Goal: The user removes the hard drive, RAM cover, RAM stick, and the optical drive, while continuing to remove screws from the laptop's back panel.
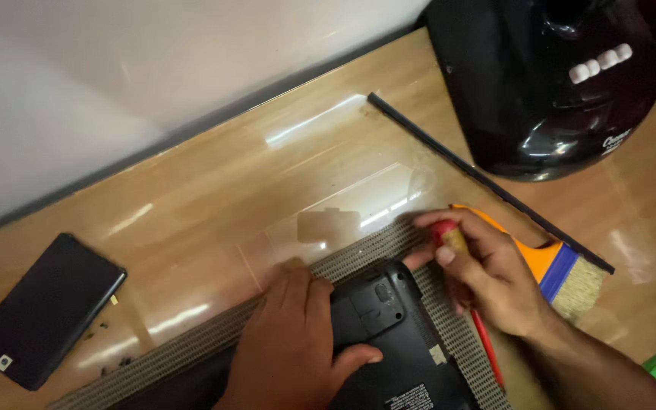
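A black laptop (389,342) lay bottom-up on a woven mat (358,254) at the near edge of the wooden bench (214,205), and everything else sat around it. The left hand (298,342) lay flat on the laptop's underside, fingers spread toward the far edge and thumb stretched right across the casing; its grip was open and clasped nothing, only pressing down. Just right of the laptop's far corner, the right hand (487,277) had its grip closed around a screwdriver (449,239) with a red and yellowish handle, fingers curled over the handle top. A red shaft (487,349) ran down from under that hand, beside the laptop's right edge; whether it belonged to the same tool could not be told, and its tip was hidden.

Behind the right hand, farther right of the laptop, lay a brush (563,273) with an orange handle, a blue band and pale bristles. A long black strip (487,182) lay slantwise beyond the brush, running away from the laptop toward the wall. Past the strip, well beyond the laptop's right side, stood a glossy black appliance (548,83) with white buttons. Far left of the laptop, a dark phone (43,311) lay flat, with a few small dark screws (104,326) scattered between it and the mat.
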